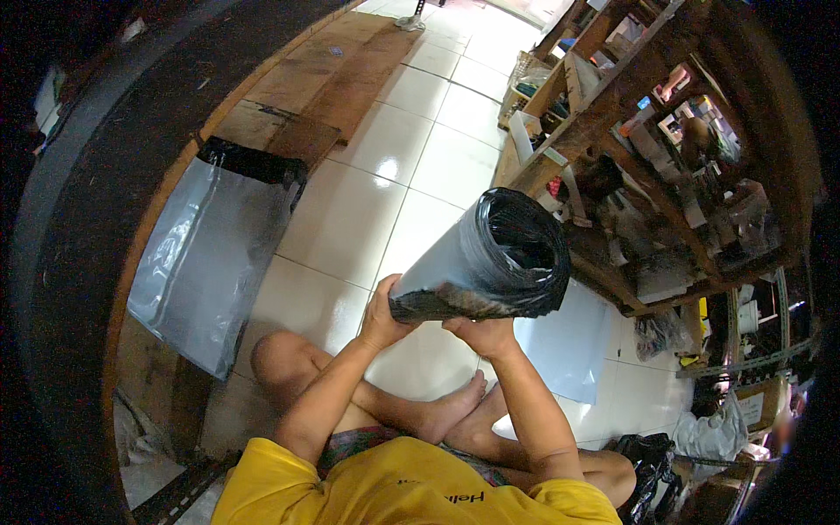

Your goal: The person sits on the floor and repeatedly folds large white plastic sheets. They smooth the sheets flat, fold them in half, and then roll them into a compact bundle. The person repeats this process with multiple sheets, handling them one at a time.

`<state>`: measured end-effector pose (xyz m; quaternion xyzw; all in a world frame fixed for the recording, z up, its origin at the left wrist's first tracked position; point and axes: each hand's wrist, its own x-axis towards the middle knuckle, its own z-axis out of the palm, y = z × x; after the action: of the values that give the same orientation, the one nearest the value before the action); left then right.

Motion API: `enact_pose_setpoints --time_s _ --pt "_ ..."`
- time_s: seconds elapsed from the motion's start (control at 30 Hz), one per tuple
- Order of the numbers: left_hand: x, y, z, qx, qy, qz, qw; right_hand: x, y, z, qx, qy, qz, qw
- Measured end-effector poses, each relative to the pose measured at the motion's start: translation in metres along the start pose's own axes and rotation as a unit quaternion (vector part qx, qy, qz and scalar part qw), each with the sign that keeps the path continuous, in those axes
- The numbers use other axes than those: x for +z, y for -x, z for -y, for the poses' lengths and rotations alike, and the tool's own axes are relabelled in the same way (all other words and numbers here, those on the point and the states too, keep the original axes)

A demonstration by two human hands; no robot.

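Both hands hold up a thick roll of plastic bags (464, 249), grey outside and black inside, above my crossed legs. It lies tilted, with its coiled black end facing up and to the right. My left hand (383, 317) is closed around its lower left end. Beneath the roll, my right hand (486, 336) grips it from below; some of its fingers are hidden behind the plastic. A flat stack of grey plastic bags (206, 249) with a black top edge rests at the left. Behind my right forearm, a pale sheet (567, 337) lies on the floor.
White floor tiles (424, 131) extend ahead. Wooden boards (306, 79) lie at the far left, beside a dark curved edge. A cluttered wooden shelf (647, 201) stands at the right. A black plastic bag (643, 464) and a white bag (713, 433) sit at the lower right.
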<state>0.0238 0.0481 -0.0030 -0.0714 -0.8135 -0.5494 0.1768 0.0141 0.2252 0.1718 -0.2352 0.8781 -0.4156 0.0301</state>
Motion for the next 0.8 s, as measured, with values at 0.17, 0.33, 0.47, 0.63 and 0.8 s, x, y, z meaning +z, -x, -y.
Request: enact_pose_setpoints --time_s 0.17,0.33,0.47,0.63,0.8 --pt "0.008 0.003 0.002 -0.032 -0.001 -0.009 0.999 -0.045 -0.008 0.022 -0.079 0.021 -0.088 0.993" --pt "-0.002 0.004 -0.003 0.025 -0.034 -0.058 0.997 -0.121 -0.074 0.124 -0.195 -0.164 -0.1 0.962" --pt "0.006 0.004 0.001 0.007 -0.007 -0.051 0.999 -0.133 -0.12 0.179 -0.2 0.158 0.003 0.967" --pt "0.001 0.003 -0.003 0.008 0.026 -0.046 0.999 -0.118 -0.134 0.208 -0.144 0.188 0.06 0.97" --pt "-0.01 -0.014 0.008 -0.042 0.072 0.034 0.996 -0.104 -0.144 0.188 -0.153 0.22 0.071 0.961"
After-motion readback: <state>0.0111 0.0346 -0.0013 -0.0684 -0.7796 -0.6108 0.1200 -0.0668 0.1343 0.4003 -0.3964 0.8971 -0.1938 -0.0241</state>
